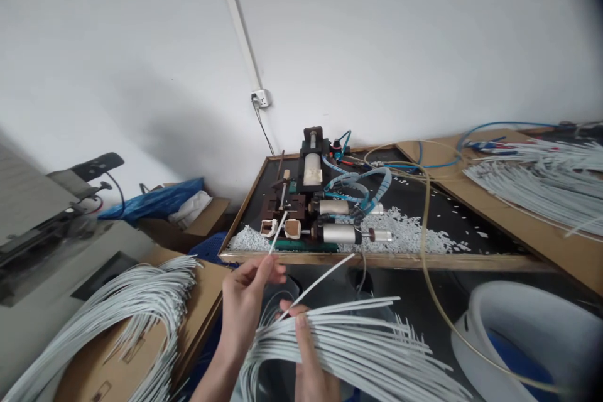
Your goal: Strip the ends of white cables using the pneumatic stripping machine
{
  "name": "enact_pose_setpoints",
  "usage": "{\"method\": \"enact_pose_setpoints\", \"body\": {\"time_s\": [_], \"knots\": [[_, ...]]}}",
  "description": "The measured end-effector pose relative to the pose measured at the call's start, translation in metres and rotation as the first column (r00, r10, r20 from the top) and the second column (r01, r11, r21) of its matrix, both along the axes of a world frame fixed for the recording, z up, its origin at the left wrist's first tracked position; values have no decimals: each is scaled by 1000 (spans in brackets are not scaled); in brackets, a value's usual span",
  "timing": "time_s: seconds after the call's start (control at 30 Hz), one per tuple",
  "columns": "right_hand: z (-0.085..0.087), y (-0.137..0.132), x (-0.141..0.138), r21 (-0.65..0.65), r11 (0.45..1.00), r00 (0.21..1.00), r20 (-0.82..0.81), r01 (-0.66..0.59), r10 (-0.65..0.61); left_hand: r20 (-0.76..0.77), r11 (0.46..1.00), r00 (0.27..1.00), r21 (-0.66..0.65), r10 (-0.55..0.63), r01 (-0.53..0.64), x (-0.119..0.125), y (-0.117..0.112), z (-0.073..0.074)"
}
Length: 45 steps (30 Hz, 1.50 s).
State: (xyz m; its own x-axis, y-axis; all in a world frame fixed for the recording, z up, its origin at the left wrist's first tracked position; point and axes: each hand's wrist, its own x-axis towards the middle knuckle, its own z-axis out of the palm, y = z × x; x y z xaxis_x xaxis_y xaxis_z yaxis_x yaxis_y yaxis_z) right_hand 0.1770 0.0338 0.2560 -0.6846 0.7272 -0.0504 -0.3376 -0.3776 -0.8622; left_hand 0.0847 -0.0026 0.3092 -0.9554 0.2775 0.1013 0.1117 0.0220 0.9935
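My left hand point(245, 301) pinches one white cable point(279, 230) between thumb and fingertips, its tip pointing up toward the small wire-stripping machine point(313, 201) on the black tray. My right hand point(306, 352) rests on a bundle of white cables point(358, 345) in front of me, with thumb and finger closed on a single cable point(325, 276) that sticks out up and to the right. The machine has brown jaws at its front, silver cylinders and blue hoses.
White insulation scraps point(414, 232) litter the black tray point(471, 226). More white cables lie over cardboard at the left point(141, 301) and on the bench at the right point(532, 182). A white-rimmed blue bin point(532, 333) stands at lower right. A tan hose point(433, 289) crosses the tray.
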Motion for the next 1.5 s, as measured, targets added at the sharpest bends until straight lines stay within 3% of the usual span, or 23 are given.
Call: {"method": "enact_pose_setpoints", "body": {"time_s": [0.13,0.3,0.47,0.7,0.83,1.0,1.1,1.27,1.37,1.5], "knots": [[-1,2,-2,-116,988,993,-70,-102,94,78,999,996,28,31,-34,-23,6,-19],[1,12,3,-220,963,986,-96,-155,137,151,999,987,10,48,-50,-33,15,-41],[6,20,6,-137,968,977,-71,-210,202,109,999,993,4,51,-52,-45,20,-44],[2,18,6,-273,952,987,-121,-137,107,54,998,997,-20,55,-54,-47,25,-47],[1,18,6,-209,963,982,-114,-169,148,68,996,994,-13,85,-84,-49,22,-49],[3,17,8,-228,965,985,-142,-133,102,79,996,993,-4,89,-89,-51,21,-50],[6,19,12,-176,974,981,-156,-142,115,81,996,993,4,83,-84,-52,23,-50],[6,20,15,-134,976,975,-165,-171,148,68,1000,998,-13,7,-7,-55,18,-47],[5,16,13,-217,961,973,-188,-172,132,-21,996,999,-71,-48,46,-53,10,-38],[4,11,11,-245,956,976,-182,-162,118,-197,984,979,-179,-46,11,-40,-5,-15]]}}
